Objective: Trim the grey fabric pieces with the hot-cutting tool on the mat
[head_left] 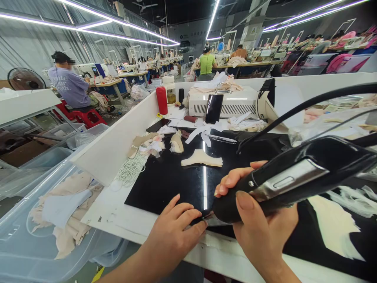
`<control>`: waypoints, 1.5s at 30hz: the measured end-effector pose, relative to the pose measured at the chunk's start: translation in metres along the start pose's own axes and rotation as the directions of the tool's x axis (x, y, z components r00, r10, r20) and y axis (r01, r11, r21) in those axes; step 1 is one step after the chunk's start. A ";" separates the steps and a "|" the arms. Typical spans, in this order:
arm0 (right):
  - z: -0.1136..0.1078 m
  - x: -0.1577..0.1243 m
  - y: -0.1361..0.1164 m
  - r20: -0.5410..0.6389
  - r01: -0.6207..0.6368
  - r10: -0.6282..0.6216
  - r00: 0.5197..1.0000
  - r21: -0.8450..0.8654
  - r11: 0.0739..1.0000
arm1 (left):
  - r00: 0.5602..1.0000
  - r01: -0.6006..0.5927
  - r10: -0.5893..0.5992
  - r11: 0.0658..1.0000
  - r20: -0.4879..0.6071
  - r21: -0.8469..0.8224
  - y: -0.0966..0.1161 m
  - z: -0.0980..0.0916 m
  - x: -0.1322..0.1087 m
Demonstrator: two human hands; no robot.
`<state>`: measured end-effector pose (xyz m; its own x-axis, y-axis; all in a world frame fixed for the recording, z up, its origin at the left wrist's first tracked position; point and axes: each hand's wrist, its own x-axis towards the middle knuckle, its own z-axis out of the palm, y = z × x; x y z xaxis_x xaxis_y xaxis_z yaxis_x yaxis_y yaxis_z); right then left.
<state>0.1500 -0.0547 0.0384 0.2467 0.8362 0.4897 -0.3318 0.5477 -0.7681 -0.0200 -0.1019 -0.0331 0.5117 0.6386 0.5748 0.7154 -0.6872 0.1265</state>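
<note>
My right hand [262,224] is wrapped round a black corded handheld tool [282,177] with a silver metal panel on its side. The tool's rounded end points left, low over the front edge of a glossy black board [165,181]. My left hand [176,228] rests at that edge, its thumb and forefinger close together on a small dark piece beside the tool's end. What that piece is, I cannot make out. Farther back on the board lies a cream curved fabric piece [202,158]. More cream fabric pieces [332,224] lie to the right of my right hand.
A cord loop [123,173] and scraps lie on the left. Behind the board are a pen [222,138], a propped phone [214,109], a white vented machine [235,98] and a red can [161,100]. A clear bin [17,243] stands lower left. The tool's cable [306,102] arches over the right side.
</note>
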 end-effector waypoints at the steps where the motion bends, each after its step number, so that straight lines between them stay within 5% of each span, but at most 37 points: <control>1: 0.001 0.000 0.000 0.003 0.001 -0.001 1.000 0.002 1.000 | 1.000 -0.004 0.004 1.000 0.001 0.000 0.000 0.000 0.000; 16: -0.006 -0.003 -0.005 0.013 -0.020 0.020 1.000 -0.008 1.000 | 0.995 0.103 -0.104 0.986 -0.001 -0.134 0.002 -0.012 0.010; 27: -0.007 -0.005 -0.005 0.035 -0.014 0.015 0.999 -0.035 0.999 | 0.998 0.052 -0.048 0.994 0.048 -0.092 -0.001 -0.004 0.007; 33: -0.016 0.020 -0.020 -0.157 -0.018 0.006 0.988 -0.072 0.997 | 0.989 -0.003 0.031 0.981 0.145 -0.194 -0.022 -0.007 0.028; 39: -0.023 0.035 -0.026 -0.303 -0.011 -0.024 0.953 -0.114 0.993 | 0.901 -0.142 0.299 0.888 0.315 -0.437 -0.053 0.000 0.078; 45: -0.027 0.033 -0.019 -0.295 -0.014 -0.026 0.955 -0.133 0.991 | 0.816 -0.045 0.369 0.808 0.446 -0.587 -0.056 0.011 0.096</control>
<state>0.1891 -0.0388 0.0580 0.5127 0.7764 0.3665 -0.2111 0.5277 -0.8228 -0.0054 0.0015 0.0062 0.8932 0.4221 0.1551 0.2764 -0.7874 0.5511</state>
